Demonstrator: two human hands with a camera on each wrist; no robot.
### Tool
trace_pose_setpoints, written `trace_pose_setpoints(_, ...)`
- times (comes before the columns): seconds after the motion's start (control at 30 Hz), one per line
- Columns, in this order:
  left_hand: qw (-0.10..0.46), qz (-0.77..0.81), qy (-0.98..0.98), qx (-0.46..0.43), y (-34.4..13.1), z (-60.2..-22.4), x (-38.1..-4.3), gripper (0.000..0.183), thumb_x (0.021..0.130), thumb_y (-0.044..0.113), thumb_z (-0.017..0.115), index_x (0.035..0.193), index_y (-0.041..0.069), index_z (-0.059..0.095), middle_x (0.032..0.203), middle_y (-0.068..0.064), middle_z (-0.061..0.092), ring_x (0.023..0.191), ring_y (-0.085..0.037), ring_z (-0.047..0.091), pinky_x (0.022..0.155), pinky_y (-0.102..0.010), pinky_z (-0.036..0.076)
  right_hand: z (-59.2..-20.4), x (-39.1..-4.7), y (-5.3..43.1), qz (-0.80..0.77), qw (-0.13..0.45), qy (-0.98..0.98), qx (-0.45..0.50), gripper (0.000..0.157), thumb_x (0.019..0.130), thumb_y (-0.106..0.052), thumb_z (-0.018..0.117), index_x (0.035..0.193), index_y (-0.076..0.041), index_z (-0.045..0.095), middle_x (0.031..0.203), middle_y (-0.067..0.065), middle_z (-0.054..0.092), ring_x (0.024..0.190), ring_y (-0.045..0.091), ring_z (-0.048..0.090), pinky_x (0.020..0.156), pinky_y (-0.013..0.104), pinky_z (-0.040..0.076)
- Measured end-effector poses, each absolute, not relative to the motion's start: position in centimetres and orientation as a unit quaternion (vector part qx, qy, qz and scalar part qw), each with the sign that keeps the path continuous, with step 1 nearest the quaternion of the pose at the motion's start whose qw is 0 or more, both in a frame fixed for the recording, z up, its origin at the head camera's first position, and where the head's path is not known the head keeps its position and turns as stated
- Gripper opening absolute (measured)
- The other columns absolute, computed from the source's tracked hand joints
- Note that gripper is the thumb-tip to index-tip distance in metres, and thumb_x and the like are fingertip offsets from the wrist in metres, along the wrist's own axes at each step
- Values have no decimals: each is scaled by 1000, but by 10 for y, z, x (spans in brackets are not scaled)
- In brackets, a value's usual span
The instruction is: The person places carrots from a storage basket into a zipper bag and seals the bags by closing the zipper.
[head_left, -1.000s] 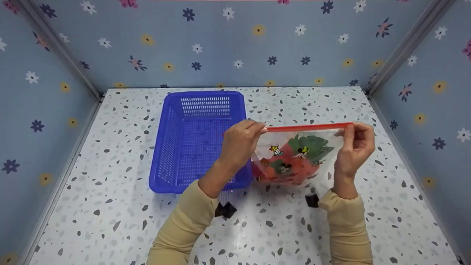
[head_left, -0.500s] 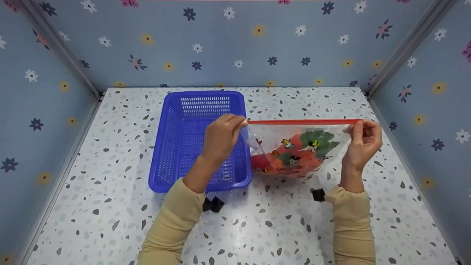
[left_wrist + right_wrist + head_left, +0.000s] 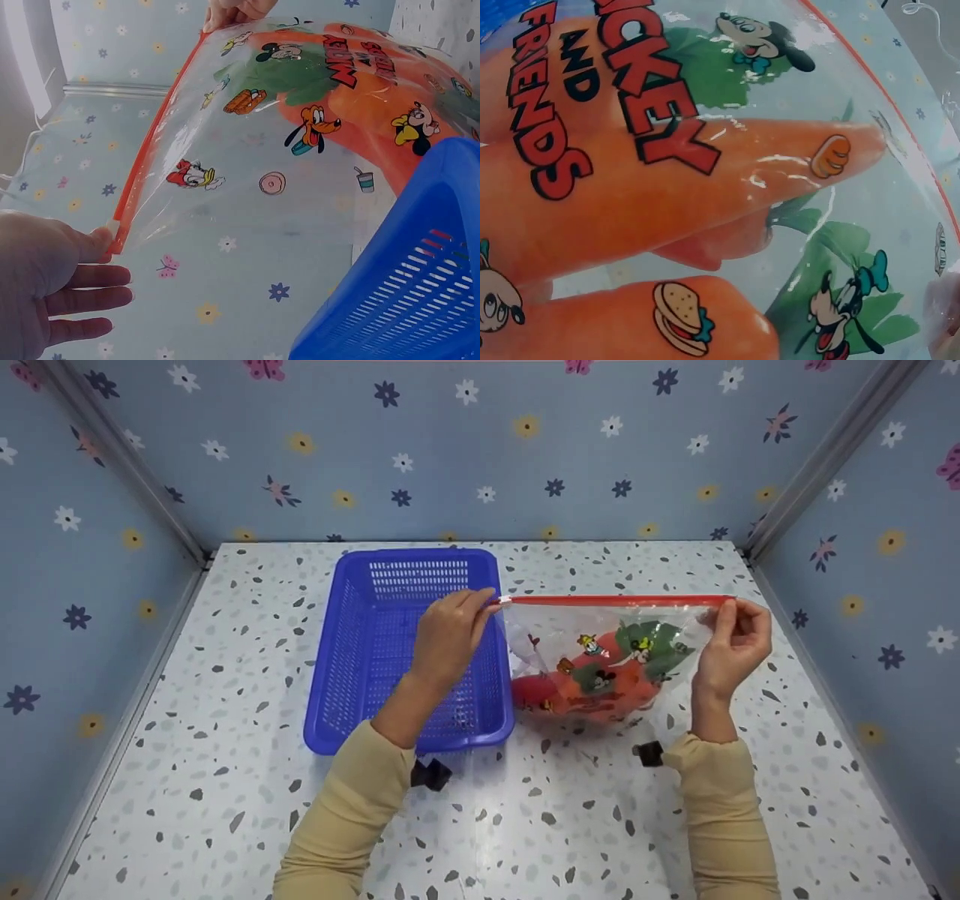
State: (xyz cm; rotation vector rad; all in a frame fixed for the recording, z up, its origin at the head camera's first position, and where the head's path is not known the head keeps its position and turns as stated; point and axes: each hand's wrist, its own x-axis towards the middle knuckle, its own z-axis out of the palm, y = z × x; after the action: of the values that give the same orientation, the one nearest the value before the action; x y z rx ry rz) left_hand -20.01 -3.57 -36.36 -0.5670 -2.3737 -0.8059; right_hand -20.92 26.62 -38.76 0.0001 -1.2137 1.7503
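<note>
A clear zip bag [image 3: 555,634] printed with cartoon figures hangs upright by its red zip strip [image 3: 622,601]. Inside are orange-red carrots [image 3: 667,195] with green leafy tops. My left hand [image 3: 448,634] pinches the strip's left end between thumb and finger, beside the small white slider [image 3: 505,599]; its other fingers are spread apart in the left wrist view. At the opposite top corner, my right hand [image 3: 736,641] pinches the strip with curled fingers. The bag's lower left part lies close to the blue basket [image 3: 322,675]; whether they touch cannot be told.
The blue slotted plastic basket stands left of the bag, partly under my left hand and forearm. A white speckled tabletop [image 3: 525,825] spreads beneath. Blue flowered panels [image 3: 480,450] wall in the back and both sides.
My left hand has moved left and up, over the basket's right side. My right hand has shifted slightly right and up. The red strip now stretches longer between them, and the bag has risen.
</note>
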Motion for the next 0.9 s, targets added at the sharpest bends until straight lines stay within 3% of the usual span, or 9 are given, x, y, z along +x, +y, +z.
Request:
trace_pose_setpoints(0.23, 274, -289, -898, -187, -54, -369, -206, 28, 87, 21, 57, 105, 1, 64, 95, -12, 64, 90, -24, 59, 80, -33, 46, -391, -220, 274, 682, 486, -546, -9, 4, 83, 6, 55, 86, 9, 55, 73, 12, 54, 62, 19, 53, 62, 25, 48)
trace_pose_setpoints(0.4, 249, -282, -912, -166, -66, -374, -212, 28, 87, 21, 57, 106, 1, 63, 96, -12, 62, 90, -25, 59, 78, -34, 47, -392, -226, 279, 662, 466, -588, -9, 5, 82, 5, 56, 87, 4, 56, 76, 13, 55, 66, 19, 56, 65, 25, 49)
trace_pose_setpoints(0.6, 169, -283, -934, -136, -78, -381, -222, 36, 88, 24, 56, 116, 2, 57, 109, -14, 57, 99, -27, 55, 82, -38, 45, -385, -230, 280, 652, 424, -629, -15, 11, 81, 8, 56, 91, 6, 53, 81, 13, 55, 73, 21, 57, 69, 25, 49)
trace_pose_setpoints(0.77, 96, -291, -945, -116, -87, -389, -232, 42, 92, 29, 46, 127, 4, 48, 125, -13, 47, 112, -28, 46, 91, -41, 38, -389, -238, 286, 607, 394, -690, -33, 20, 83, 5, 55, 102, 6, 49, 88, 14, 56, 78, 21, 57, 68, 23, 46)
trace_pose_setpoints(0.9, 67, -286, -950, -106, -92, -395, -239, 45, 95, 32, 39, 131, 5, 41, 132, -13, 40, 120, -28, 39, 96, -43, 33, -411, -261, 304, 577, 338, -742, -47, 32, 85, -5, 57, 115, -3, 47, 101, 13, 58, 89, 21, 56, 75, 26, 46)
